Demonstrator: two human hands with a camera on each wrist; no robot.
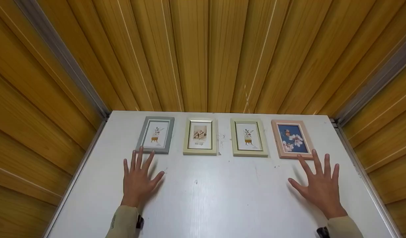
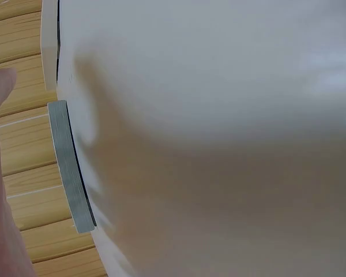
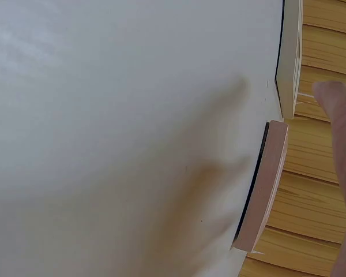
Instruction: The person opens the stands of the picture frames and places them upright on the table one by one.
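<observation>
Along the back of a white table lie several picture frames in a row. The grey-green picture frame (image 1: 171, 135) at the left holds a plant print. Beside it is a cream picture frame (image 1: 185, 137) with a sepia photo, then a pale yellow-green picture frame (image 1: 265, 137) with another plant print. A pink picture frame (image 1: 276, 138) with a blossom photo ends the row. My left hand (image 1: 138, 181), fingers spread, hovers over the table just before the grey-green frame. My right hand (image 1: 321, 190), likewise spread, has its fingertips overlapping the pink frame's near edge. Neither hand holds anything.
The white table (image 1: 203, 198) bears small dark marks between and in front of the frames. Wood-look panels (image 1: 203, 56) rise behind it and on both sides, with grey metal posts (image 1: 67, 59) at the corners.
</observation>
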